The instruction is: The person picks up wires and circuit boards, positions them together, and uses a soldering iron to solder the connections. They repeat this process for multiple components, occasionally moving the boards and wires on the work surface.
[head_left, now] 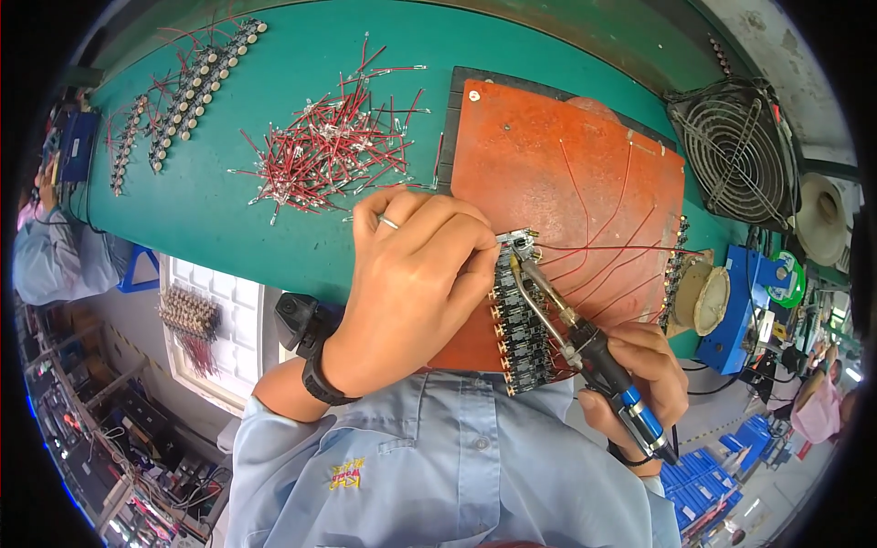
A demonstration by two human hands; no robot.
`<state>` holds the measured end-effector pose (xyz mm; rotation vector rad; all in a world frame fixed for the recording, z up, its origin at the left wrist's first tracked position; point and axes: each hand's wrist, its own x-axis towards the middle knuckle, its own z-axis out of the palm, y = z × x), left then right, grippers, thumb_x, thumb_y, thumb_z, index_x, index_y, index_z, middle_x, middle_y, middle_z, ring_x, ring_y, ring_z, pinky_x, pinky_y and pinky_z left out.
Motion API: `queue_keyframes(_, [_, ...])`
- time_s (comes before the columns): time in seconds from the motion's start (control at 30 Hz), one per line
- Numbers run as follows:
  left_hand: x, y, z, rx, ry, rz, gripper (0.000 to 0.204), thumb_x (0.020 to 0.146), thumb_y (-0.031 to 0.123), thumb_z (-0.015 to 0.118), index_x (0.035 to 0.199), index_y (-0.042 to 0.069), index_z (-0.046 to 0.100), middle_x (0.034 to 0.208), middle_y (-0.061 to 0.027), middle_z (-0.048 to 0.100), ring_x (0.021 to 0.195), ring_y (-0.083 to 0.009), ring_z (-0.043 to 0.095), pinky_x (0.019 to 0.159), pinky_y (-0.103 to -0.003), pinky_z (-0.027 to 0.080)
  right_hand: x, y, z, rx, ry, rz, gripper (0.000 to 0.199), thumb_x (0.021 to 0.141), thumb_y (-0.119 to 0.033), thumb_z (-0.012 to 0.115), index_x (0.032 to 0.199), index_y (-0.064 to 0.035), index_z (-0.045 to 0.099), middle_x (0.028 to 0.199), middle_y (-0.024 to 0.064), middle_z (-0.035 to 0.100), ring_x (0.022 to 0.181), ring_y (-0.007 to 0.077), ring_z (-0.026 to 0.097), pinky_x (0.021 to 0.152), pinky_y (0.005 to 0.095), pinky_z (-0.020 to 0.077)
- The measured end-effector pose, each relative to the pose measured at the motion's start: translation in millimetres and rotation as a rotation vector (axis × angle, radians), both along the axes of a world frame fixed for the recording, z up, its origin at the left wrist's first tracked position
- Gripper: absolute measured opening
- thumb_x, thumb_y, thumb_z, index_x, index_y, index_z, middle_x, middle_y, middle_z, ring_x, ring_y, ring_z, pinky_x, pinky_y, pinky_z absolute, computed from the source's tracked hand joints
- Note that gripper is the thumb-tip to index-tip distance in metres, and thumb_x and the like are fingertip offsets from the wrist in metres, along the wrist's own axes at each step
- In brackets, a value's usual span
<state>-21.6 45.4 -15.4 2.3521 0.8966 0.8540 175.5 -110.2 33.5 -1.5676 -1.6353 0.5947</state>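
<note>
My right hand (pixel 639 370) grips a soldering iron (pixel 598 361) with a black and blue handle and a thin metal tube beside its shaft. The iron's tip meets the far end of a row of small black parts (pixel 523 333) with brass-coloured contacts. My left hand (pixel 420 265) is closed in a pinch at that same end, next to a small pale piece (pixel 519 239); what lies between the fingertips is hidden. Thin red wires (pixel 585 247) run from the row over an orange board (pixel 566 173) on the green table (pixel 274 247).
Beyond my left hand lies a pile of short red wires (pixel 333 151). Rows of assembled parts (pixel 201 87) rest at the far left. To the right stand a black fan (pixel 735 151), a roll (pixel 703 297) and a blue box (pixel 735 310). A white tray (pixel 228 374) holds more parts.
</note>
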Motion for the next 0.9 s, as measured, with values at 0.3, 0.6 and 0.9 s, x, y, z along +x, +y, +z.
queue_keyframes(0.3, [0.6,0.2,0.3,-0.005,-0.005,0.003,0.015,0.071,0.003,0.070,0.078,0.008,0.059,0.086,-0.0019,0.061,0.087,-0.0222,0.056,0.084,-0.039,0.035,-3.2,-2.2,-4.0,-0.039,-0.051,-0.019,0.050,0.071,-0.027,0.082,0.103,0.0041,0.059,0.098,0.0226,0.065,0.089,0.0320,0.064,0.083,0.0425,0.0486])
queue_keyframes(0.6, [1.4,1.9,6.7,-0.027,0.046,0.000,0.014,0.071,0.002,0.071,0.078,0.008,0.060,0.088,-0.0012,0.063,0.086,-0.0220,0.055,0.085,-0.037,0.037,-4.9,0.4,2.2,-0.070,-0.088,0.012,0.051,0.070,-0.024,0.083,0.105,0.0044,0.059,0.098,0.0227,0.065,0.089,0.0316,0.064,0.082,0.0413,0.0493])
queue_keyframes(0.9, [2.4,0.8,5.3,-0.017,0.044,0.006,0.015,0.070,0.001,0.070,0.077,0.008,0.060,0.087,-0.0011,0.063,0.085,-0.0225,0.055,0.084,-0.036,0.038,-0.7,-3.1,2.5,-0.028,-0.054,0.005,0.052,0.069,-0.022,0.084,0.105,0.0047,0.059,0.098,0.0229,0.064,0.088,0.0318,0.063,0.079,0.0407,0.0501])
